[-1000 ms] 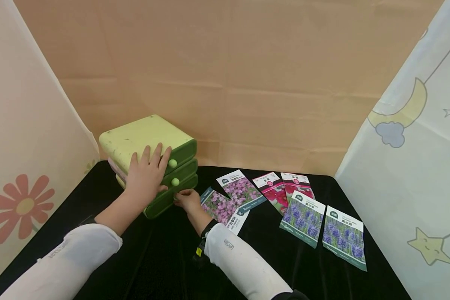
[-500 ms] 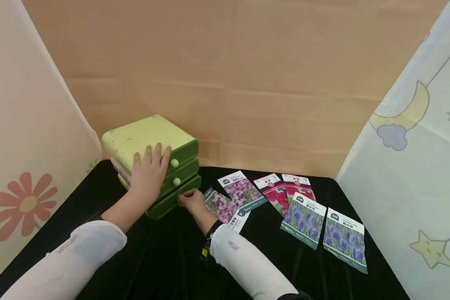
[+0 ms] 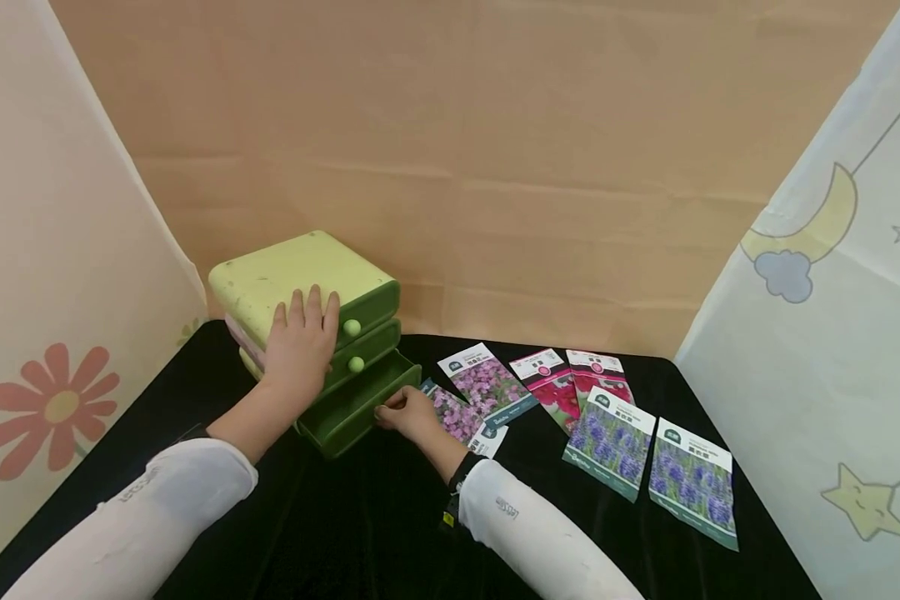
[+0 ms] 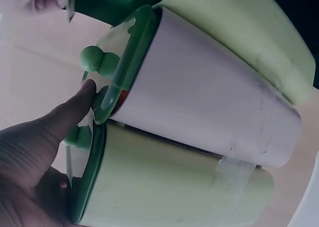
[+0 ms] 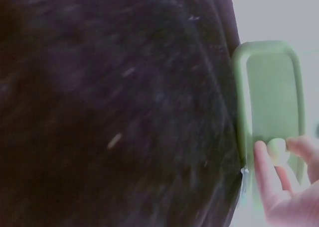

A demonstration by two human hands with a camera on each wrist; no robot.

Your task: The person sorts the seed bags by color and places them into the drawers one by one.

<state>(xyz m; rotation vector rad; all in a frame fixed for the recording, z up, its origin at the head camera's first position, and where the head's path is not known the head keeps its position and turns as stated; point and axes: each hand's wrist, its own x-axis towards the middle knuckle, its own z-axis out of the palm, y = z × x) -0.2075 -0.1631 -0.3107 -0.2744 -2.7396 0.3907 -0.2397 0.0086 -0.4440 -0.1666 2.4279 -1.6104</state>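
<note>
A small green drawer box (image 3: 300, 268) with three stacked drawers stands at the left of the table. My left hand (image 3: 300, 346) rests on its top near the front edge, fingers straight and spread; the left wrist view shows the thumb (image 4: 75, 107) against the drawer fronts. The bottom drawer (image 3: 352, 408) is pulled partly out, and its visible inside looks bare. With thumb and fingers my right hand (image 3: 412, 414) pinches that drawer's round knob (image 5: 277, 150), which the hand hides in the head view. Above it, the middle knob (image 3: 356, 364) and top knob (image 3: 352, 327) show.
Two pink-flower seed packets (image 3: 487, 383) lie just right of the drawer, partly overlapping. Beyond them are two red-flower packets (image 3: 543, 383) and two purple-flower packets (image 3: 611, 442). Black cloth (image 3: 390, 525) covers the table; a brown backdrop (image 3: 532, 183) stands behind.
My right hand has moved right and toward me, and the bottom drawer has slid out with it from nearly shut. The left hand has stayed on the box.
</note>
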